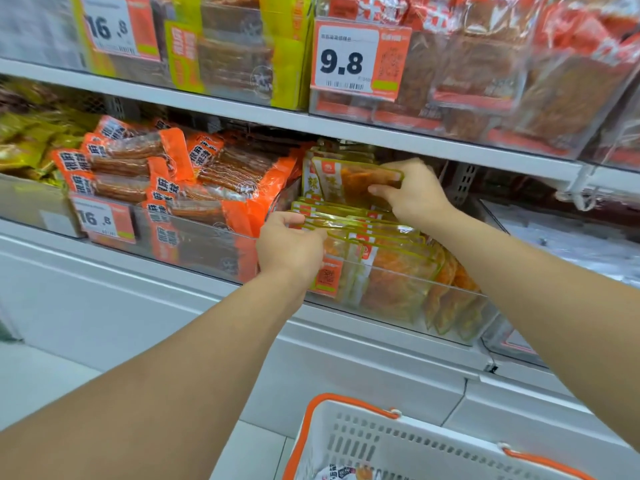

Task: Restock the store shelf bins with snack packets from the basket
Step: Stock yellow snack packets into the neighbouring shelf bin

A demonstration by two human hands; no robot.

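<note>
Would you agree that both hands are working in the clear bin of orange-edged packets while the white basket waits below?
Not quite: the head view shows the left hand and right hand in the clear bin of green-edged packets. The orange-edged packets fill the neighbouring bin. The white basket does wait below.

two price tags (358,58) hang along the front edge of the upper shelf (242,110): one reads 9.8, the other (116,27), near the left end, reads 16.8. a third tag (104,220), also 16.8, hangs at the lower shelf's front edge, left side. a white cabinet (145,306) stands below. the floor (38,386) is pale tile.
</note>
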